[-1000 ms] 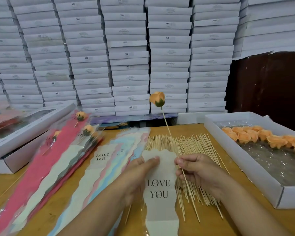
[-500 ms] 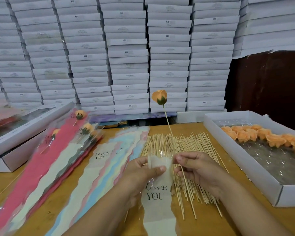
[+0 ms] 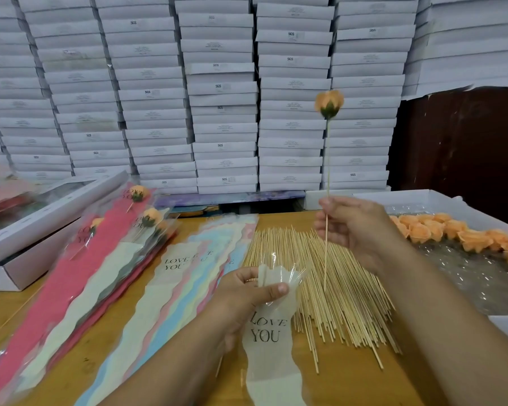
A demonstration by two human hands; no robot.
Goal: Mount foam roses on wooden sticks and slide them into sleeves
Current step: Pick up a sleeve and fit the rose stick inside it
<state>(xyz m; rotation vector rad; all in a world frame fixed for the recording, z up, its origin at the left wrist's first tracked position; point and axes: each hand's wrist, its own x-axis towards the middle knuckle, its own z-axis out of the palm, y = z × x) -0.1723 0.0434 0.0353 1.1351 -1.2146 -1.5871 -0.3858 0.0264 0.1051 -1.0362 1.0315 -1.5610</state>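
Observation:
My right hand [image 3: 355,230] pinches a wooden stick [image 3: 326,159] held upright, with an orange foam rose [image 3: 329,104] on its top end. The stick's bottom tip hangs just right of the sleeve's mouth. My left hand [image 3: 247,297] pinches the top of a cream "LOVE YOU" sleeve [image 3: 270,341], spreading its clear plastic mouth open. A heap of loose sticks [image 3: 320,282] lies on the wooden table [image 3: 343,382] under both hands.
A white box [image 3: 417,200] at right holds several orange foam roses [image 3: 458,232]. Empty coloured sleeves [image 3: 165,288] fan out left of centre. Left of them lie filled sleeves with roses [image 3: 109,238], and flat boxes [image 3: 41,212] at far left. Stacked white boxes [image 3: 217,98] wall the back.
My right hand has risen and moved right with the rose stick, now upright and clear of the table. My left hand has crumpled the sleeve's top and opened its mouth.

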